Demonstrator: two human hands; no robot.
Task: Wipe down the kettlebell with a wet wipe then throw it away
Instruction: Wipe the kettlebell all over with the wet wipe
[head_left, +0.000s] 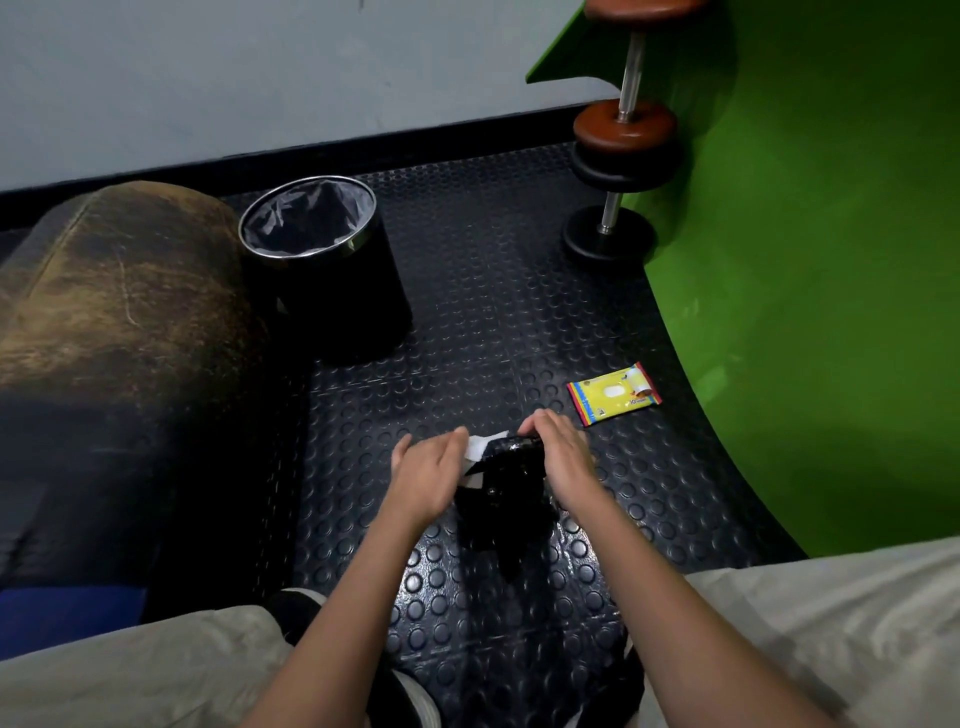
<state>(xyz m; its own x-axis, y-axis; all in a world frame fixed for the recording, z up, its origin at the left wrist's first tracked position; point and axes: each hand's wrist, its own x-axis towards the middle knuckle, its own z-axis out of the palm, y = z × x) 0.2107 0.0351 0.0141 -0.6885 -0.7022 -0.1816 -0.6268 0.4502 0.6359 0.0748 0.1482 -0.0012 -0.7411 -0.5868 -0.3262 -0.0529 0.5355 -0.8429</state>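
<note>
Black rubber floor (493, 312) with raised round studs, glossy under the light near the person. Grey wall (260, 73) with a dark skirting strip behind, bright green wall (831, 260) on the right. Landmark: the black kettlebell (511, 499), sitting on the floor between the person's knees.

Beyond the kettlebell and to its left: black round bin (322, 270) with a chrome rim and a grey liner bag, upright. Left of the bin, a worn brown padded bench (119, 291). Beyond the kettlebell to the right, against the green wall: 2 dumbbells (623, 150), standing on end or stacked, brown and black plates. Just right of the kettlebell, near but apart: yellow wet wipe pack (614, 393), flat on the floor, label up.

Left hand (431, 470): fingers mostly straight, pressing a white wet wipe (480, 448) against the kettlebell's upper left side; whether the thumb pinches the wipe cannot be told. Right hand (558, 452): fingers curled over the top of the kettlebell handle, gripping it. Wipe shows white between the 2 hands, touching the handle.

Light grey trouser legs (831, 623) frame the bottom edge.
</note>
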